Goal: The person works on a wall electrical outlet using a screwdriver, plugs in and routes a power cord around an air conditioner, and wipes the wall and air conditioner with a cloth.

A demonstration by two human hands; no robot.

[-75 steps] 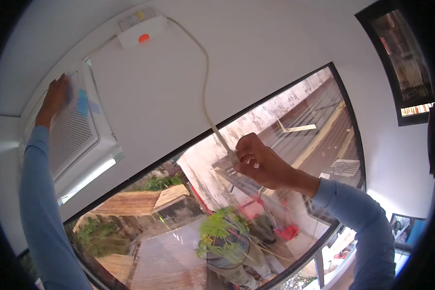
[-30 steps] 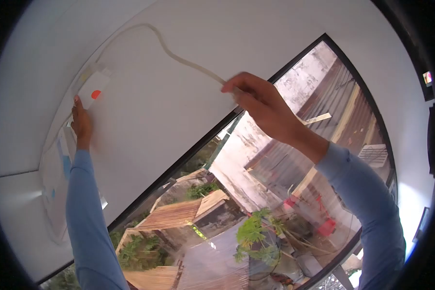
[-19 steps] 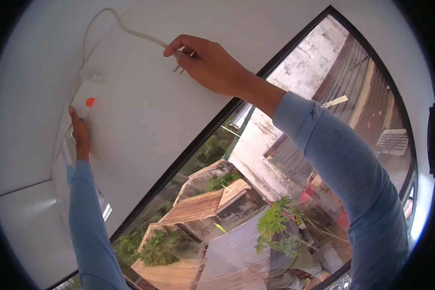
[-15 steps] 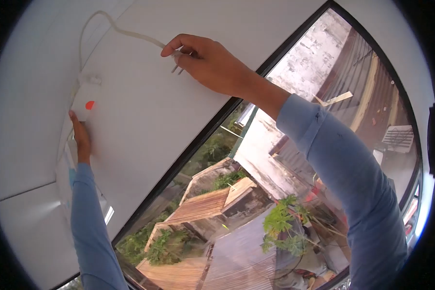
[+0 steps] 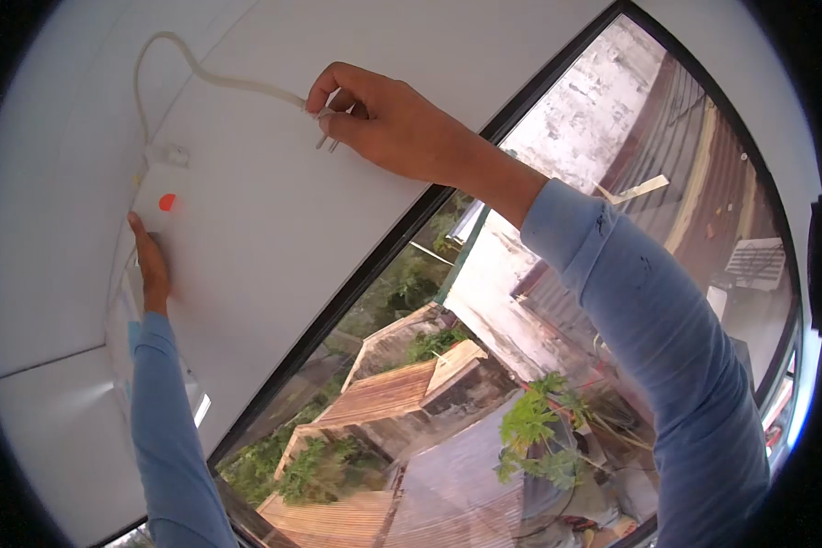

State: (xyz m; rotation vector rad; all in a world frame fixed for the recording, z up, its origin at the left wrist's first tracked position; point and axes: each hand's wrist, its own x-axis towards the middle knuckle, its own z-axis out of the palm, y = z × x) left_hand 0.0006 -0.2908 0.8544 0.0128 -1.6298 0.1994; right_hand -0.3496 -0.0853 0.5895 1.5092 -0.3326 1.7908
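Note:
My right hand (image 5: 379, 119), raised in front of the wall, pinches a two-pin plug (image 5: 327, 139) with its metal prongs pointing down. From the plug a pale cord (image 5: 233, 84) loops up and left, then drops to the top of a white device (image 5: 160, 183) at the wall. The device has an orange-red spot (image 5: 167, 202) on it. My left hand (image 5: 151, 265) grips the device lower down at its side; most of those fingers are hidden, so its exact hold cannot be made out.
A white wall (image 5: 274, 210) and ceiling surround the device. Below and right of my right hand, a dark-framed window (image 5: 338, 301) runs diagonally, my right forearm in front of it. Rusty roofs (image 5: 384, 397), green plants (image 5: 534, 420) and a stained wall (image 5: 584, 91) show through the glass.
The plug and its prongs have tilted and shifted slightly left in my right hand. The cord's loop has sagged a little lower and to the left. My left hand has barely moved.

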